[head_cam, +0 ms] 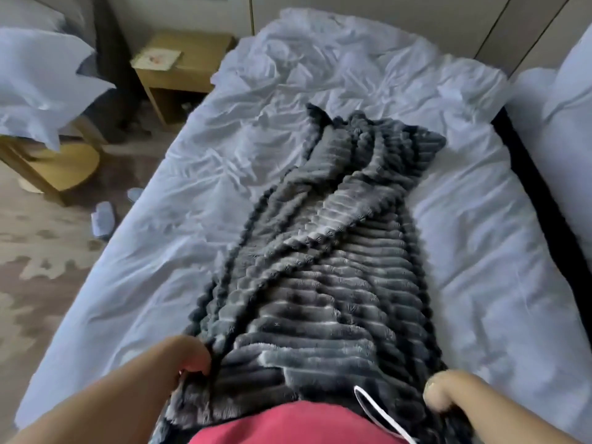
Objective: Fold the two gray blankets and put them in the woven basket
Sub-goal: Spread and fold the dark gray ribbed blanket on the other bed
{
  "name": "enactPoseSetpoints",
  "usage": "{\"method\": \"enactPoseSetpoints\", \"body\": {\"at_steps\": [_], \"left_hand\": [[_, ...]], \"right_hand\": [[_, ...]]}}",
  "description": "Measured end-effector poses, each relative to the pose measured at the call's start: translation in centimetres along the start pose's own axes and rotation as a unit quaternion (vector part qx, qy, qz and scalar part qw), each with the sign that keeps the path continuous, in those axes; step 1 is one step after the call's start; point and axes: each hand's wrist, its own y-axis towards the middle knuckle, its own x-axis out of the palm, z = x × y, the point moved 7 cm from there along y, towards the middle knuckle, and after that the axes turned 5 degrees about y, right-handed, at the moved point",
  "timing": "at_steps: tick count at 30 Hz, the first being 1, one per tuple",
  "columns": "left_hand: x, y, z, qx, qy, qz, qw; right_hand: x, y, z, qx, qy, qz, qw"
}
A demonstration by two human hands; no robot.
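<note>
Left hand (pixel 189 357): fingers were curled round the near left corner of the blanket (pixel 336 251), bunching it up a bit, right at the near end of the bed (pixel 160 235).
Right hand (pixel 443 392): fingers were curled in too. It looked like it pinched the near right edge, but the contact was partly hidden.
Loop (pixel 373 408): a little white one sat on the hem between the hands.
Blanket: only one was in view. It lay as a long rumpled strip down the middle of the bed, from the near end to past halfway, with one side flopped over diagonally.
Handling: thick ribbed plush, so I'd guess soft, floppy, a bit heavy and not slippery. It probably wouldn't hold a crease, so take it by corners and hems, not the middle.
Basket: not in view.
Nightstand (pixel 179 75): left of the bed's far end.
Slippers (pixel 102 217): on the floor left of the bed.
</note>
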Motion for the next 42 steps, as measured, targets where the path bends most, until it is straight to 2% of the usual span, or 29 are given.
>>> {"method": "enactPoseSetpoints", "body": {"at_steps": [2, 5, 7, 13, 18, 20, 24, 26, 28, 29, 31, 33, 35, 37, 39, 42], "left_hand": [[-2.1, 0.6, 0.7, 0.025, -0.058, 0.090, 0.994], [-5.5, 1.4, 2.0, 0.070, -0.171, 0.212, 0.960], [-6.7, 1.3, 3.1, 0.080, -0.221, 0.223, 0.946], [-7.5, 2.0, 5.6, 0.060, -0.268, 0.212, 0.938], [-10.7, 3.8, 6.7, 0.080, -0.313, 0.290, 0.901], [-12.6, 4.2, 7.7, 0.107, -0.324, 0.318, 0.885], [-16.3, 6.7, 10.9, 0.159, -0.340, 0.344, 0.860], [-17.2, 8.8, 12.9, 0.182, -0.331, 0.336, 0.863], [-17.1, 11.2, 14.6, 0.185, -0.303, 0.306, 0.883], [-16.7, 12.6, 15.2, 0.174, -0.286, 0.280, 0.900], [-15.4, 15.2, 15.6, 0.144, -0.260, 0.217, 0.930], [-14.5, 16.6, 15.8, 0.146, -0.221, 0.189, 0.946], [-14.4, 16.6, 16.1, 0.169, -0.191, 0.194, 0.947], [-14.6, 15.7, 16.1, 0.194, -0.217, 0.203, 0.935], [-15.3, 14.0, 15.5, 0.224, -0.292, 0.221, 0.903], [-17.8, 10.5, 13.3, 0.275, -0.405, 0.291, 0.822]], "right_hand": [[-1.2, 0.9, 0.0, -0.020, 0.072, 0.036, 0.997], [-5.4, 2.0, 1.5, 0.014, 0.204, 0.184, 0.961], [-7.5, 2.2, 1.7, 0.022, 0.224, 0.215, 0.950], [-11.5, 3.0, -1.5, -0.010, 0.213, 0.219, 0.952], [-15.6, 2.9, -5.9, -0.064, 0.244, 0.205, 0.946], [-18.0, 2.3, -7.7, -0.079, 0.293, 0.244, 0.921], [-24.4, 1.9, -14.1, -0.143, 0.399, 0.316, 0.849], [-28.2, 2.9, -17.8, -0.167, 0.423, 0.349, 0.819], [-31.2, 5.1, -21.1, -0.173, 0.427, 0.373, 0.806], [-32.1, 6.7, -22.2, -0.154, 0.425, 0.370, 0.812], [-31.6, 10.8, -23.2, -0.068, 0.433, 0.306, 0.845], [-29.7, 13.7, -22.6, 0.016, 0.410, 0.258, 0.875], [-29.0, 14.6, -21.6, 0.049, 0.366, 0.292, 0.882], [-28.9, 13.8, -20.4, 0.045, 0.426, 0.332, 0.841], [-29.6, 11.6, -19.0, 0.012, 0.553, 0.377, 0.743], [-32.3, 5.6, -18.6, -0.066, 0.659, 0.463, 0.589]]}}
